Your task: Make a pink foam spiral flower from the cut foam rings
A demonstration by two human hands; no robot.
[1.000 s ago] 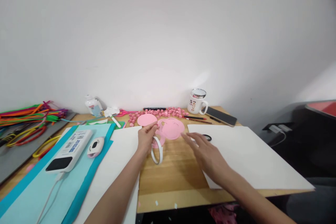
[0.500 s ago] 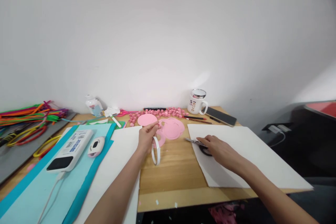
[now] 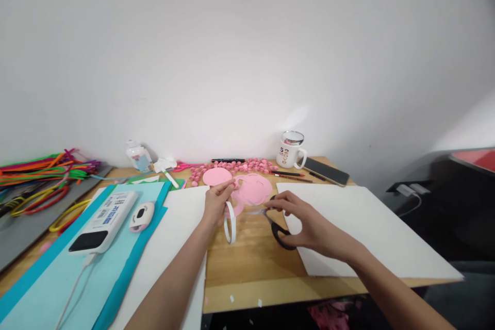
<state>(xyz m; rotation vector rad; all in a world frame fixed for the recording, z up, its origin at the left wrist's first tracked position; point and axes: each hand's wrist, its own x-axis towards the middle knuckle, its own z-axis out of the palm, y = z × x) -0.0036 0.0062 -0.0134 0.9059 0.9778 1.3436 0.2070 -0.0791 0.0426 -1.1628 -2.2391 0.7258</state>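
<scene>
From my screen I saw the wooden bench filling the lower part of the view, against a white wall. On its right side lay a large white sheet, and on its left a blue sheet with another white sheet beside it. At the far left was a heap of coloured pipe cleaners. On the blue sheet rested a white power bank and, just beside it, a small pink and white device. Near the wall stood a white mug, with a dark phone just to its right and a row of small pink pieces to its left. In front of these lay flat pink paper shapes and one pink disc.

The right hand was above the near left corner of the large white sheet; its fingers were clenched around the black handles of the scissors, and the blades pointed left, toward the other hand. The left hand was just beside the pink shapes; its fingers pinched the end of a strip pulled from a white tape roll, which hung upright below the hand, over the bare wood. The two hands were near to each other but apart.
</scene>
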